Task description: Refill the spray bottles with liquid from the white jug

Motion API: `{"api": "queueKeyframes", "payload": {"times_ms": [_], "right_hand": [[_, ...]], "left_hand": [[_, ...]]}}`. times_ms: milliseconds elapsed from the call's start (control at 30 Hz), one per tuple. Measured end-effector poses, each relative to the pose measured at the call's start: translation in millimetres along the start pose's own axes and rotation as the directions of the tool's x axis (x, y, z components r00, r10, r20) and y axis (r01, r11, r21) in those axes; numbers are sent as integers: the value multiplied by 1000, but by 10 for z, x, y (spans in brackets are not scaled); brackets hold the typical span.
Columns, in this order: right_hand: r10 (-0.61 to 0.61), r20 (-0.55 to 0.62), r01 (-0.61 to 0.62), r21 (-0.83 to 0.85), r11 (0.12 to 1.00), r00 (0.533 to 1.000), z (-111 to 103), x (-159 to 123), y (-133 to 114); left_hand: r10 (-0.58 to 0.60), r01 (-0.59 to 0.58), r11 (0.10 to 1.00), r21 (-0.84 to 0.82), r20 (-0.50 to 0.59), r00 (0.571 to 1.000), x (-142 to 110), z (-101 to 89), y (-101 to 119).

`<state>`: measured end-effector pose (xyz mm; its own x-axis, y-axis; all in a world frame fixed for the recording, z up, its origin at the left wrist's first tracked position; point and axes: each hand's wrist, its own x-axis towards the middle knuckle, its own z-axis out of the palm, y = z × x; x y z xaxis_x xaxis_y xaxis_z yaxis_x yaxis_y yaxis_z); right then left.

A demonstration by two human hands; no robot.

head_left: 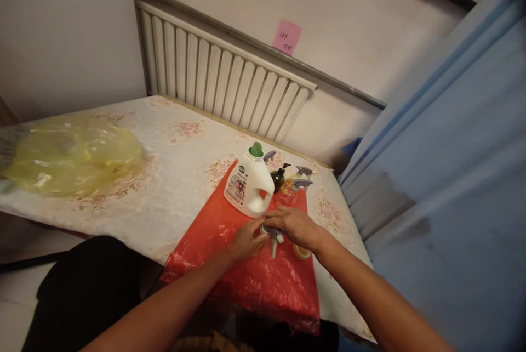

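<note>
My left hand (249, 241) is closed around a spray bottle, whose body is mostly hidden by the fingers. Over its grey and white spray head (275, 234), my right hand (295, 225) bends down with its fingers gripping the top. Just beyond both hands stands a white detergent jug (242, 190) with a green spout (256, 149). A red plastic bag (205, 239) lies flat beneath the jug and hands. By my right wrist is a small round pale-rimmed object (302, 253), partly covered.
Behind my right hand stand a dark pump bottle (278, 177) and several spray bottles with grey triggers (303, 183). A crumpled yellow plastic bag (78, 157) lies at the table's left. A radiator (222, 72) lines the wall; a blue curtain (444, 121) hangs on the right.
</note>
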<state>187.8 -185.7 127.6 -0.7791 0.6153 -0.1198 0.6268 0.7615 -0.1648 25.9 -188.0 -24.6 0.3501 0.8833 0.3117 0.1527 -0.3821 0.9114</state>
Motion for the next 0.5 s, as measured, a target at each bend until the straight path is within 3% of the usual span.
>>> {"api": "queueKeyframes", "payload": {"times_ms": [100, 500], "right_hand": [[-13, 4, 13, 9, 1000, 1000, 48, 25, 34], [268, -61, -271, -33, 962, 961, 224, 52, -12]], "left_hand": [[-9, 9, 1000, -26, -9, 1000, -13, 0, -21], [-55, 52, 989, -141, -18, 998, -103, 67, -197]]}}
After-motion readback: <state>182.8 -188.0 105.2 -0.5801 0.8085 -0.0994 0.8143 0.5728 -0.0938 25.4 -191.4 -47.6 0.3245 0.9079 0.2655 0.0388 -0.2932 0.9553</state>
